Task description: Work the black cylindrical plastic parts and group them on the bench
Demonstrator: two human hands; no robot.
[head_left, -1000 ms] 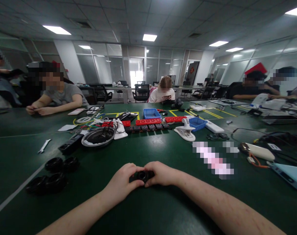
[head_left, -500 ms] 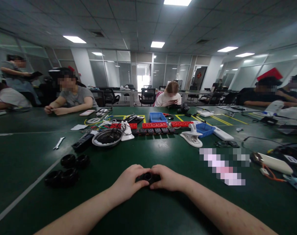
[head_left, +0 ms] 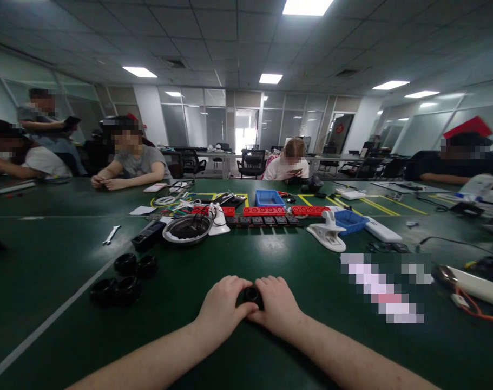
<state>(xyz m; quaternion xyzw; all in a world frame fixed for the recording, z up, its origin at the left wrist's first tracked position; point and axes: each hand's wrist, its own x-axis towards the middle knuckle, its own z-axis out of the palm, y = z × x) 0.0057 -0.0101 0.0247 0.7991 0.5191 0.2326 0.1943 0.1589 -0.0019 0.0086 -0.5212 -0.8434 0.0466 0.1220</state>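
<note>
Low over the green table (head_left: 181,346), in front of me, my left hand (head_left: 225,303) and my right hand (head_left: 276,303) grip a black part with a round hole (head_left: 252,295) from both sides. Thumbs and fingers curl around it, hiding most of its body; the ring-shaped opening shows between them. To the left of my hands, several glossy black ring-shaped pieces (head_left: 127,291) sit in a cluster on the tabletop.
Farther left lies a wrench (head_left: 111,235). Ahead are a metal bowl (head_left: 187,241), red strips (head_left: 264,211), a blue tray (head_left: 269,199) and a white clip stand (head_left: 328,238). A pale device with orange wires (head_left: 469,284) is at right. Other people sit around the table.
My hands have drawn closer around the black part, and my right hand now covers more of it. The camera has turned slightly left, shifting the scene right.
</note>
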